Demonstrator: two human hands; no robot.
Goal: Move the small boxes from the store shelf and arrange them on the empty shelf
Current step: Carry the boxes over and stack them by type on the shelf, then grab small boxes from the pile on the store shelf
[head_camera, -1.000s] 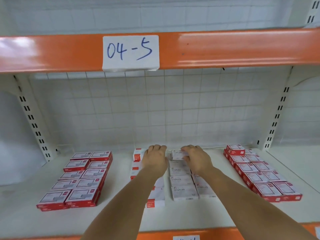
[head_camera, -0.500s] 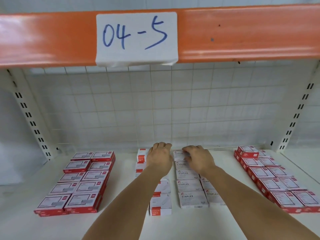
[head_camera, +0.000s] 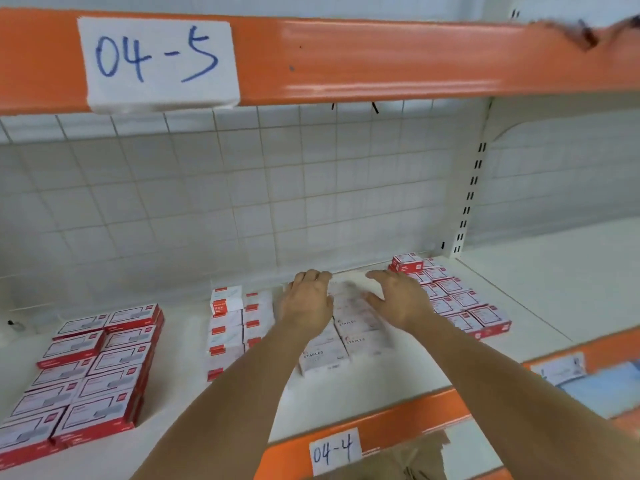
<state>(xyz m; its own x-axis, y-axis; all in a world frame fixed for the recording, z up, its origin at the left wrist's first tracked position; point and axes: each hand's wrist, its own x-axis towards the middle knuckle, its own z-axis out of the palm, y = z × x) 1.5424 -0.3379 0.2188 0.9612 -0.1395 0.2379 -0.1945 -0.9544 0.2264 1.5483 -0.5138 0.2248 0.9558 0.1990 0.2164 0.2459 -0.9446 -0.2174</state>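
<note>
Both bare forearms reached in over the white metal shelf board. The left hand lay palm-down at the rear of the centre rows, fingers curled over the far end of the boxes; whether it gripped one could not be told, as the boxes beneath were blurred. The right hand hovered just right of it, fingers spread and relaxed, holding nothing visible.

Between and below the hands lay the white cardboard boxes printed "STAPLES", flat, in two rows running front to back. Just left of them stood a block of white boxes with small red labels, stacked, the rear stack highest. Far left: flat red-and-white boxes in two columns, stacked. Right, near the slotted upright: a second group of red-and-white boxes, one extra box on top at the back.

Orange front beam above carried a paper label reading "04-5"; the shelf's own orange edge carried a label "04-4". A white wire grid back panel closed the rear.
</note>
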